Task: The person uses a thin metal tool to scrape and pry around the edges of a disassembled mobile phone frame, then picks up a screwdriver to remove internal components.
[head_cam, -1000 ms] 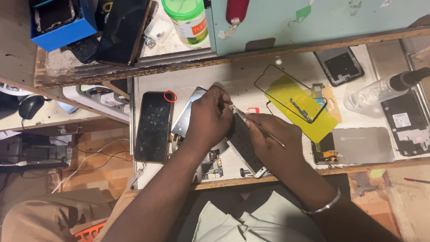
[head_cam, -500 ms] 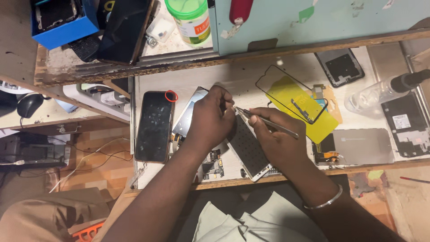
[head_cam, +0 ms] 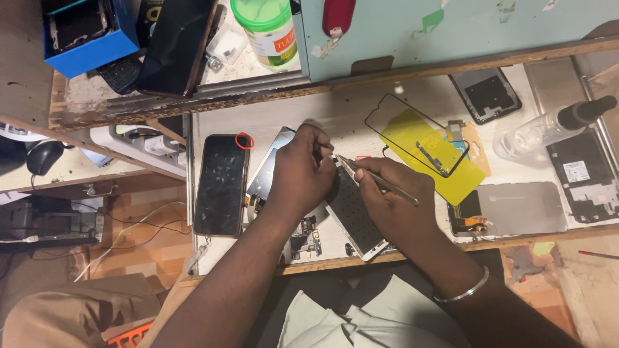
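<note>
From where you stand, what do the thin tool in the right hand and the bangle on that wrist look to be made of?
The thin tool in the right hand looks like polished metal: slim, silvery, catching light along its length; probably steel tweezers, though that is a guess. The bangle also looks like metal, smooth and shiny grey, with a bright highlight along its curve.

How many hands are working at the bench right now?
2. The left hand presses on the opened phone at bench centre; the right hand beside it holds metal tweezers over the phone. No other hands show.
</note>
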